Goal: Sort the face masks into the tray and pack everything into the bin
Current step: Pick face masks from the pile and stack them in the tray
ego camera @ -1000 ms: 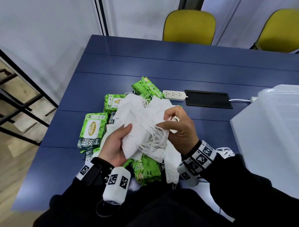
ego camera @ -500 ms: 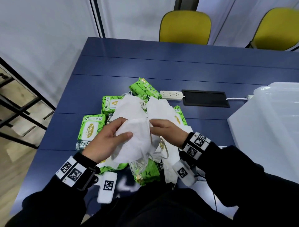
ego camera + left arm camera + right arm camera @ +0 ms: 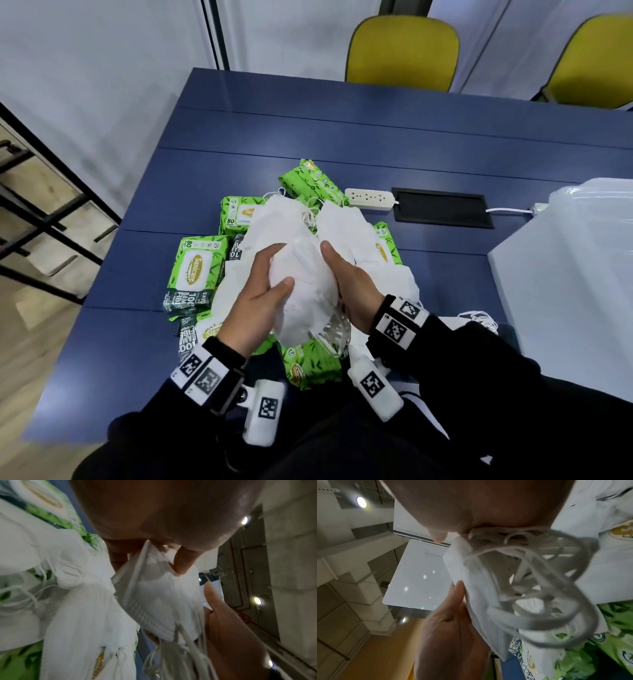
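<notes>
While we clasp the stack of face masks [image 3: 301,291] over the table [image 3: 342,144], its long axis runs near-to-far, ear loops toward us. Left hand [image 3: 260,301] & right hand [image 3: 352,291] curl round its sides, thumbs up. Wipe packs [image 3: 197,270] lie underneath; bin [image 3: 565,274] far right.

A dark blue table [image 3: 376,144] fills the middle of the room. On it, a white power strip [image 3: 370,198] lies touching the left end of a black rectangular cable hatch [image 3: 442,207], and a white cord [image 3: 507,210] runs off the hatch's right side. Two yellow chairs [image 3: 402,51] stand behind the table's far edge, and a black metal frame [image 3: 37,219] stands off its left side.
</notes>
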Demonstrator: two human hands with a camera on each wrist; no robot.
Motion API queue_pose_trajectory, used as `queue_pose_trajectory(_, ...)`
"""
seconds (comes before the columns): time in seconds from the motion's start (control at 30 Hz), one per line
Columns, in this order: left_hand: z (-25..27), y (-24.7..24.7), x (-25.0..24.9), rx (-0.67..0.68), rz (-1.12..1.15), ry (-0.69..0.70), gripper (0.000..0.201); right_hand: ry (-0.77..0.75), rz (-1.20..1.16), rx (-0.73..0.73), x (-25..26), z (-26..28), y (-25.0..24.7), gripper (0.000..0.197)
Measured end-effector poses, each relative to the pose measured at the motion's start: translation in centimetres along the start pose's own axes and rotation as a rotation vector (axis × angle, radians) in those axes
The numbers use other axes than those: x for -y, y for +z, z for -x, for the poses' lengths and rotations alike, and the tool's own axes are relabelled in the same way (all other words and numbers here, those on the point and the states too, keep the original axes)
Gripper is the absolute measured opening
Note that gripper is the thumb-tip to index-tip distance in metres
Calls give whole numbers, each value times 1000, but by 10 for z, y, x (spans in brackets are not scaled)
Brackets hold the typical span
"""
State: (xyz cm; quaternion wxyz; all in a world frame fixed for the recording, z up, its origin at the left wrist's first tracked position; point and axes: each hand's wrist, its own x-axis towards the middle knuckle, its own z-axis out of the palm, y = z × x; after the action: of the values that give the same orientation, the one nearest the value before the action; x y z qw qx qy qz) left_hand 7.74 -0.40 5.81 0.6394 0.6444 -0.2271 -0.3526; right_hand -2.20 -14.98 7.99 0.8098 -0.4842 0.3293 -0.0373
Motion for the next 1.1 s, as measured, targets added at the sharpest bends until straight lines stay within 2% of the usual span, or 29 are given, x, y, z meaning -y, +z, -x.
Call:
queue_pose_trajectory(0.07,-3,-1,4,34,-109,25,59,-48,94,71,0,-1,-1,34)
queue_pose_trajectory(0.17,-4,-2,5,69,-257,19,57,-95,217,152,0,-2,-5,27)
queue_pose_trajectory(0.3,-4,-5,6,199,-347,-7,57,-123,325,187,-3,-4,-8,48)
queue_pose_trajectory(0.37,-4,-6,6,243,-344,-5,55,-118,368,191,-7,-5,-10,54)
queue_pose_trajectory(0.43,-4,-4,2,269,-295,-2,55,-117,344,172,-8,-4,-12,53)
queue_pose_trajectory(0.6,-4,-3,-3,322,-127,-106,65,-83,301,124,-12,-4,-17,56)
queue_pose_trajectory(0.77,-7,-6,0,300,-157,-94,70,-61,248,166,-16,-5,-20,34)
queue_pose_trajectory(0.87,-4,0,7,369,-300,-88,87,-132,311,99,-22,-7,-20,37)
queue_pose_trajectory(0.93,-3,4,10,356,-339,-74,92,-216,344,44,-27,-6,-18,35)
queue_pose_trajectory(1.03,-5,-1,9,270,-323,-75,85,-276,251,-21,-28,-1,-15,23)
queue_pose_trajectory(1.1,-5,-5,11,228,-359,-93,67,-319,196,-96,-26,-1,-14,21)
